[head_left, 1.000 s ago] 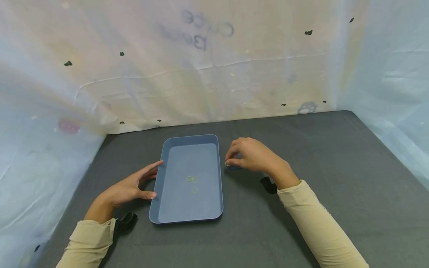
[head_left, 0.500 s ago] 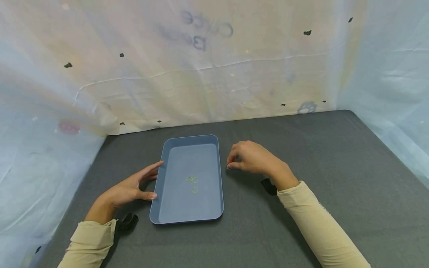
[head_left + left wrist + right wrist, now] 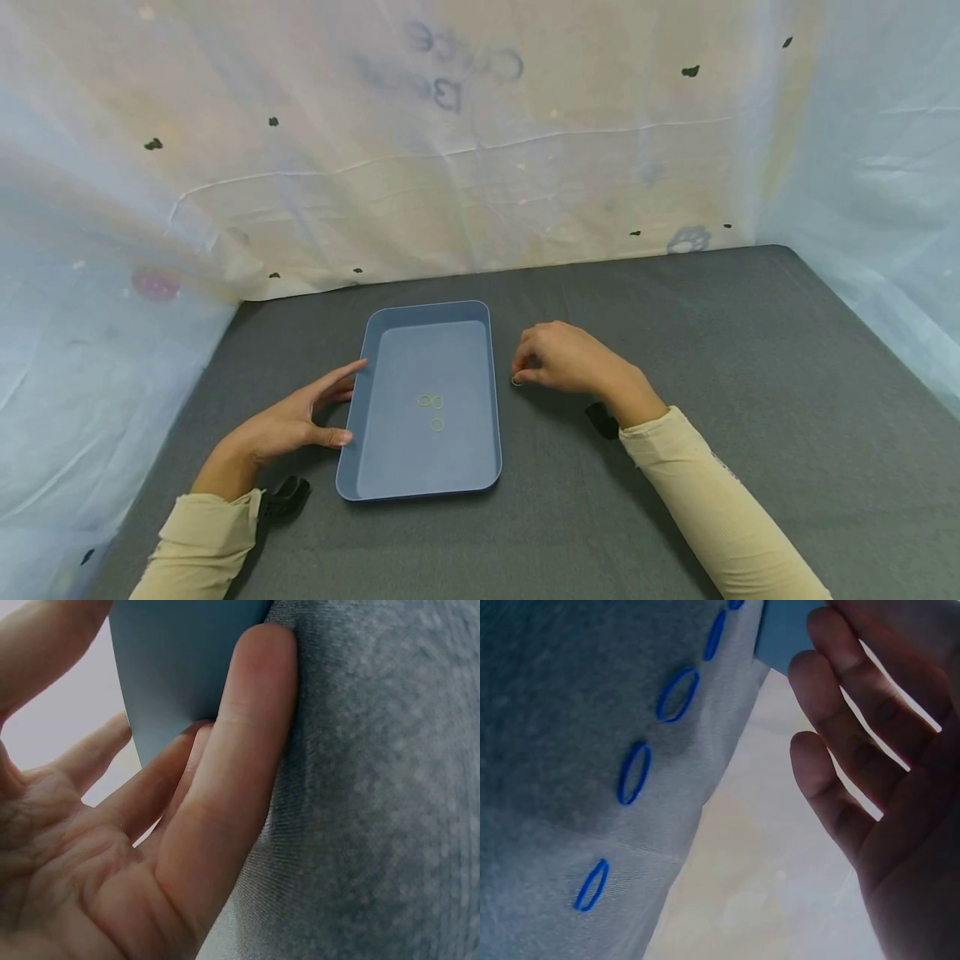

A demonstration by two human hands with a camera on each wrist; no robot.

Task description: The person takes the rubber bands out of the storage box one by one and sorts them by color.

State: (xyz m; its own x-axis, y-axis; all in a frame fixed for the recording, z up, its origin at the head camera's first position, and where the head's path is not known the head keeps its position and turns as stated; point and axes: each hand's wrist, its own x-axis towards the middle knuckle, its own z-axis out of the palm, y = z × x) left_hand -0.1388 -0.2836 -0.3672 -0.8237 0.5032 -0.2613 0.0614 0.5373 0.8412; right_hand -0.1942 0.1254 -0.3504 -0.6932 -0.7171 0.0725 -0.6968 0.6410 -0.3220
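Note:
A shallow blue-grey tray lies on the dark cloth in the head view. My left hand rests along its left side, thumb and fingers spread and touching the wall; the left wrist view shows the fingers beside the tray wall. Three thin yellow rubber bands lie inside the tray. Just right of the tray, my right hand pinches another yellow rubber band between thumb and fingertips, low over the cloth. Several blue rubber bands show in the right wrist view, hidden by that hand in the head view.
Dark grey cloth covers the table. A pale printed curtain hangs along its back edge, with light blue sheets at the sides. Black wrist straps sit under both forearms.
My right hand has shifted slightly toward me and to the right, with the yellow rubber band at its fingertips. It now covers the blue bands seen a second ago. Left hand and tray stay put.

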